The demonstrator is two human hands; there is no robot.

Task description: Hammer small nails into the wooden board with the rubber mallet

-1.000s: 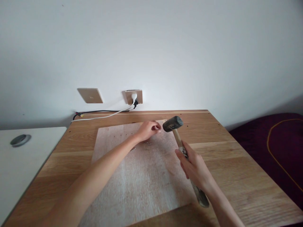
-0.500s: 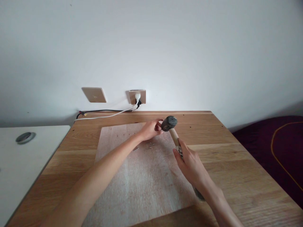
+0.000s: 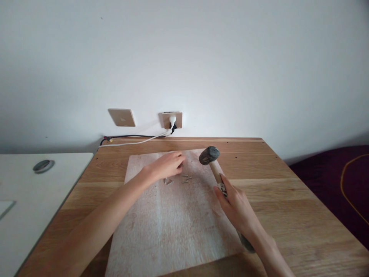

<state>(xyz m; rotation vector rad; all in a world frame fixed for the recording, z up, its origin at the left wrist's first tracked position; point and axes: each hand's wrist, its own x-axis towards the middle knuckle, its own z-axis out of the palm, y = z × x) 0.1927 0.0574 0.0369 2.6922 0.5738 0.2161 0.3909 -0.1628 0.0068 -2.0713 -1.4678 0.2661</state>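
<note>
My right hand (image 3: 235,202) is wrapped round the wooden handle of a mallet (image 3: 209,155), whose dark, rounded head is raised over the far right part of a thin, pale wooden board (image 3: 173,227). Over the far part of that board, my left hand (image 3: 172,163) has its fingers drawn together and pointing down. Whatever is between those fingertips, if anything, is hidden. Several small nails (image 3: 186,179) lie loose on the board just in front of the left hand, with more nails (image 3: 168,181) beneath its wrist.
The board rests on a wooden table (image 3: 288,207) against a white wall. White and black cables (image 3: 138,143) run along its back edge to a socket (image 3: 172,120). A white desk (image 3: 34,200) adjoins on the left; a dark purple cloth surface (image 3: 325,177) lies to the right.
My left hand has moved left, away from the mallet head, and its fingers now point down. The right hand still grips the mallet, and the whole view has shifted slightly.
</note>
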